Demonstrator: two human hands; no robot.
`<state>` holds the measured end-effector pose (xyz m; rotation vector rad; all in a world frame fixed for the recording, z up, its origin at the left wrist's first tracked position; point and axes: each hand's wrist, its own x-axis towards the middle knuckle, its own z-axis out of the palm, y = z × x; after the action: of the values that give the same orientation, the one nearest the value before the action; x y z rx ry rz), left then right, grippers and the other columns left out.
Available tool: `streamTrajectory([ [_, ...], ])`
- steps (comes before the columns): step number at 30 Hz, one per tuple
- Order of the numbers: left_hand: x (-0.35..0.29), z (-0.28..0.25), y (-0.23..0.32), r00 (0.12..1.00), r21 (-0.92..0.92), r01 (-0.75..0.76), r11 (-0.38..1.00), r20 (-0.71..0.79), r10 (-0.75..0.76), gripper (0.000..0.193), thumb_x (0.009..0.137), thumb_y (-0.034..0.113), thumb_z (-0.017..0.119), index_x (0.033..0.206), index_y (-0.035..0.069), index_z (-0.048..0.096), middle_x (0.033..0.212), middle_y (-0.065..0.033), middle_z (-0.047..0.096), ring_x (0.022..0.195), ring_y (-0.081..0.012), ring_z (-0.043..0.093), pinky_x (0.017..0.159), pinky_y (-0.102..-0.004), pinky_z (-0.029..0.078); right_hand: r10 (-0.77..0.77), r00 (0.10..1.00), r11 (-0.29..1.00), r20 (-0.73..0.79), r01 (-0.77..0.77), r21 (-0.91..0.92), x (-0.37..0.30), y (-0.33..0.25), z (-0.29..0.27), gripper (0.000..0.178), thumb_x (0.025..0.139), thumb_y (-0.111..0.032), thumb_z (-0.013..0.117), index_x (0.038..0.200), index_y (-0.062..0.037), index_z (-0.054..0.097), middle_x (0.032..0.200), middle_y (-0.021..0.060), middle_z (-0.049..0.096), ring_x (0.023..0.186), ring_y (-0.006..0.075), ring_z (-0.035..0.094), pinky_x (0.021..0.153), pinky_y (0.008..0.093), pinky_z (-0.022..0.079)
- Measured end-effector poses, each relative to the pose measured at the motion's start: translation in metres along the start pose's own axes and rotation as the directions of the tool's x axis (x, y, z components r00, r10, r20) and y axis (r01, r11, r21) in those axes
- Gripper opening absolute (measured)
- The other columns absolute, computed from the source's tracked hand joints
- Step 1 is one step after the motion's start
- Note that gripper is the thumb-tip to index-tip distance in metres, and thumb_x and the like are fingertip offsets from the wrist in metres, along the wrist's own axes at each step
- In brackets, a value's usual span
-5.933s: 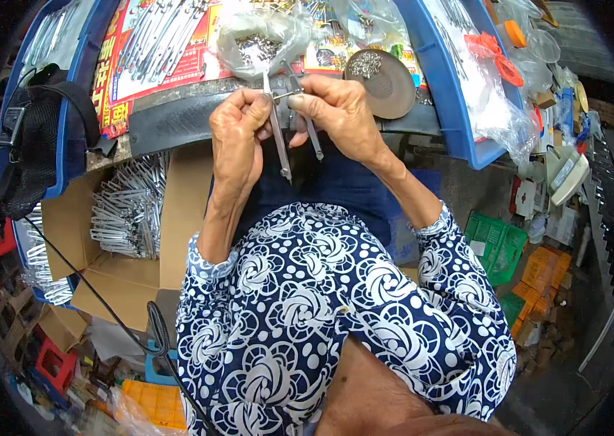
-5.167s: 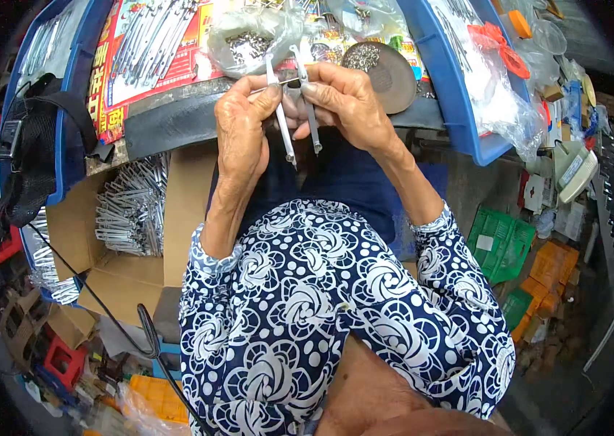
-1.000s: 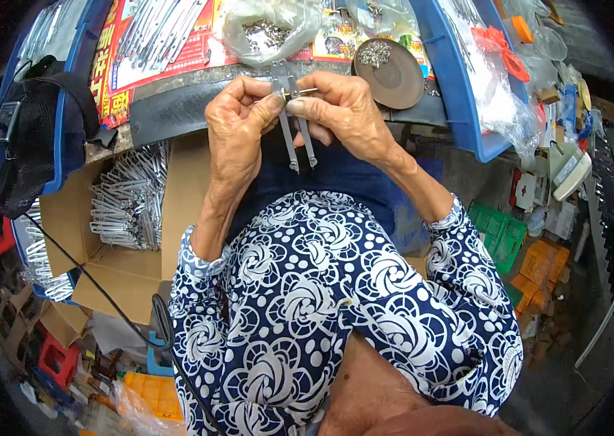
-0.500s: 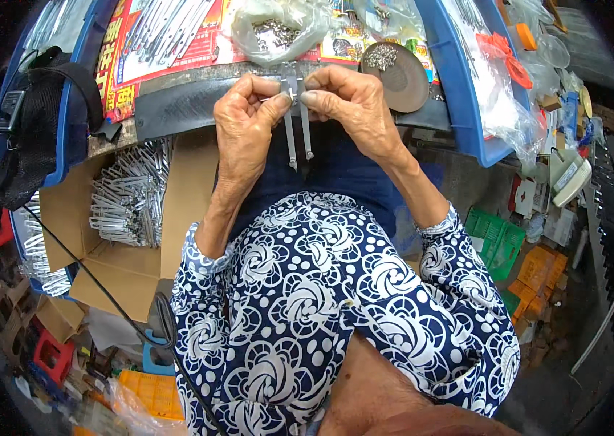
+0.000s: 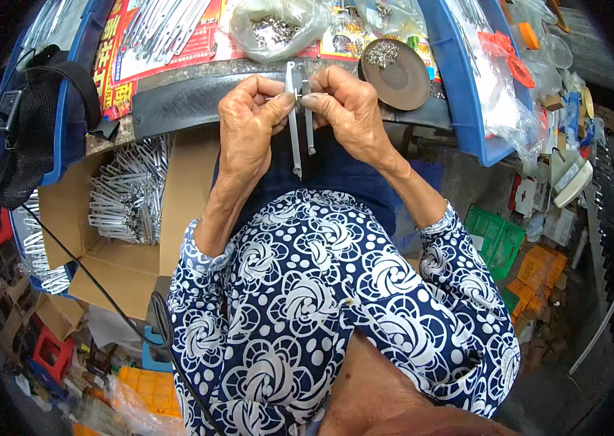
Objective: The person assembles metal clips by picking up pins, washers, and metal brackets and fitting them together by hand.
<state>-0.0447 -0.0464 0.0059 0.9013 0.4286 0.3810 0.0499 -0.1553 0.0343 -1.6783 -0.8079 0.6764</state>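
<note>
Two slim silvery metal strips hang between my hands at the table's front edge. The left metal strip point(image 5: 295, 142) is longer, with a holed upper end and a small stud at its lower tip. Close beside it is the shorter right metal strip point(image 5: 310, 129). My left hand point(image 5: 250, 120) pinches the left strip between thumb and forefinger. On the other side my right hand point(image 5: 352, 112) pinches the right strip near a small pin-like part between the two. My fingertips partly hide how the strips meet.
Ahead lie a plastic bag point(image 5: 249, 45) of small metal parts, a round brown dish point(image 5: 407, 86) with tiny pieces, and loose metal strips point(image 5: 165, 27). Blue trays point(image 5: 459, 94) flank the table. A cardboard box point(image 5: 190, 182) of metal strips stands below left.
The left strip has turned slightly and its holed upper end now stands clear above my fingers. Its lower tip sits a little lower. Both hands keep their pinch with small shifts.
</note>
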Motion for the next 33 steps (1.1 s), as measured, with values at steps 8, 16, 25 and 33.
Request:
streamTrajectory([
  [8, -0.001, 0.004, 0.006, 0.999, 0.001, 0.022, 1.0, -0.024, -0.022, 0.007, 0.075, 0.0, 0.057, 0.078, 0.0, 0.051, 0.062, 0.0014, 0.05, 0.049, -0.0015, 0.04, 0.043, -0.0141, 0.029, 0.017, 0.999, 0.992, 0.045, -0.022, 0.122, -0.001, 0.003, -0.003, 0.012, 0.079, -0.008, 0.056, 0.084, 0.0027, 0.052, 0.067, 0.0014, 0.052, 0.055, 0.005, 0.046, 0.05, 0.0188, 0.04],
  [16, -0.004, 0.003, 0.011, 0.999, -0.001, 0.032, 0.999, 0.027, -0.032, 0.006, 0.075, -0.001, 0.057, 0.078, 0.0, 0.051, 0.06, 0.0016, 0.048, 0.048, -0.0012, 0.037, 0.043, -0.0148, 0.026, 0.017, 0.996, 0.999, 0.092, -0.02, 0.029, -0.003, -0.007, -0.01, 0.012, 0.078, -0.008, 0.058, 0.08, 0.0013, 0.051, 0.065, 0.0007, 0.05, 0.055, 0.0054, 0.045, 0.05, 0.0189, 0.039],
  [25, -0.01, 0.0, 0.013, 0.994, -0.033, 0.106, 0.994, 0.038, -0.105, 0.005, 0.075, -0.001, 0.057, 0.076, 0.0, 0.051, 0.059, 0.0016, 0.049, 0.047, -0.0014, 0.036, 0.042, -0.0155, 0.025, -0.067, 0.996, 0.989, 0.063, 0.075, -0.125, -0.008, -0.004, -0.001, 0.011, 0.077, -0.003, 0.058, 0.079, -0.0003, 0.047, 0.063, -0.0002, 0.046, 0.054, 0.0051, 0.044, 0.047, 0.0195, 0.038],
  [33, -0.006, -0.003, 0.012, 0.995, -0.111, 0.084, 0.99, 0.056, -0.078, 0.008, 0.075, 0.001, 0.059, 0.077, 0.0, 0.051, 0.06, 0.0012, 0.05, 0.046, -0.0018, 0.036, 0.041, -0.0151, 0.024, -0.007, 0.995, 1.0, 0.102, 0.006, 0.012, -0.003, -0.01, -0.004, 0.014, 0.078, -0.006, 0.059, 0.087, 0.0024, 0.051, 0.068, 0.0013, 0.051, 0.057, 0.005, 0.046, 0.051, 0.0189, 0.039],
])
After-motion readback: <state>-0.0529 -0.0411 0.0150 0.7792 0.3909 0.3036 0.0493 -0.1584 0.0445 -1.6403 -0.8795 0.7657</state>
